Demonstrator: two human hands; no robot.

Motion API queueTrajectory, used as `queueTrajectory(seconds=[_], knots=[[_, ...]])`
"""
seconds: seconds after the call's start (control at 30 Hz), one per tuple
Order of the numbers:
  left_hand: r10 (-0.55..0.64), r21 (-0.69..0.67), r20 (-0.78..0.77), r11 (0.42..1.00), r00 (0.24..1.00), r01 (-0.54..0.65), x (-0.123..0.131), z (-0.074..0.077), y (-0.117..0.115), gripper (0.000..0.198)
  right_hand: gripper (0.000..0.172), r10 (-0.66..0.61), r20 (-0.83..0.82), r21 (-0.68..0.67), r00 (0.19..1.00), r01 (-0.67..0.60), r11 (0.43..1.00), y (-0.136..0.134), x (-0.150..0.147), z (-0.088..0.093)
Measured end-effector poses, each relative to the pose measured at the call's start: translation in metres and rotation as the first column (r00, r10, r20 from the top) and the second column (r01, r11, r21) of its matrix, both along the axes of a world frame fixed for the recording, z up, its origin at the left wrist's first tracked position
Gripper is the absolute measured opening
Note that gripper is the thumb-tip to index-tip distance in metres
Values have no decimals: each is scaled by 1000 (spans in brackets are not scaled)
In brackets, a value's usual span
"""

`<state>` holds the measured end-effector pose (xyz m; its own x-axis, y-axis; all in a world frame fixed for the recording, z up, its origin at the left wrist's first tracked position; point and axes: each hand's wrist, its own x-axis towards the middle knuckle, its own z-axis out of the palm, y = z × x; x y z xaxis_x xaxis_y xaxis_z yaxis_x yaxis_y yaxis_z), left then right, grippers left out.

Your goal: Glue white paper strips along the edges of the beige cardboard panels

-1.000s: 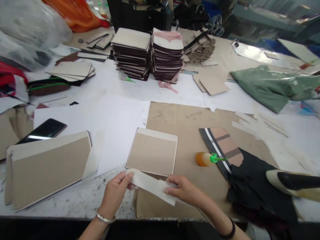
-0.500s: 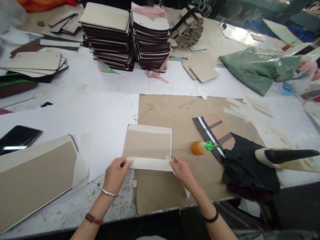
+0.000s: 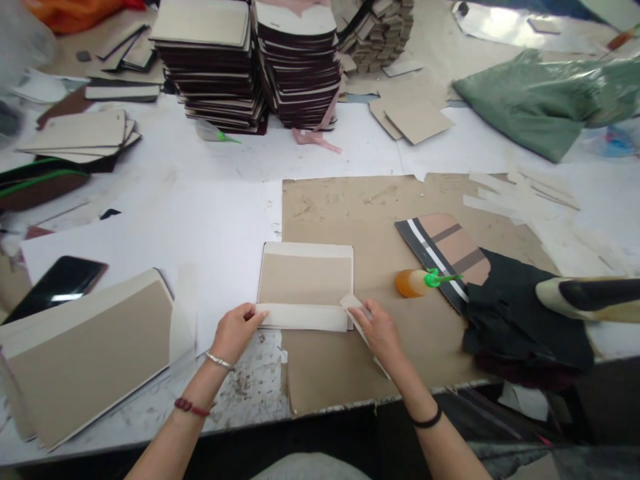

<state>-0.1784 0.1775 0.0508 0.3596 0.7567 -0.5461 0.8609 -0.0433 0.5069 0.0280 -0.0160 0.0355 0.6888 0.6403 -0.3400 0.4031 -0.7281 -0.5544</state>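
Observation:
A beige rectangular panel [image 3: 305,277] with pale margins lies in front of me on brown card. Across its near edge runs a white strip [image 3: 303,317]. My left hand [image 3: 237,330] pinches the left end of this strip between thumb and forefinger. Just off the strip's right end, my right hand [image 3: 377,327] is closed on a second white strip [image 3: 353,304], which slants down under the hand toward the table edge. The palm side of both hands is hidden.
An orange glue bottle [image 3: 411,283] with a green tip lies right of the panel, near a striped piece [image 3: 445,250] and black fabric [image 3: 530,320]. Larger panels [image 3: 100,353] and a phone [image 3: 60,283] lie left. Tall stacks [image 3: 210,67] stand at the back.
My right hand has come off the right end of the strip on the panel and moved slightly right, with the second strip now angled in its fingers. My left hand stays at the left end.

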Motion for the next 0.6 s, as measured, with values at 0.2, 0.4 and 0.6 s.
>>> queueTrajectory(seconds=[0.2, 0.4, 0.6], knots=[[3, -12, 1, 1000, 1000, -3, 0, -2, -2, 41, 37, -122, -67, 52, 990, 126, 991, -24, 17, 9], [27, -32, 35, 999, 999, -26, 4, -2, -5, 40, 39, -159, -168, 82, 973, 174, 981, -32, 11, 9], [94, -85, 157, 993, 983, -81, 3, 2, -8, 40, 38, -139, -285, 133, 948, 183, 974, -30, 6, 12]])
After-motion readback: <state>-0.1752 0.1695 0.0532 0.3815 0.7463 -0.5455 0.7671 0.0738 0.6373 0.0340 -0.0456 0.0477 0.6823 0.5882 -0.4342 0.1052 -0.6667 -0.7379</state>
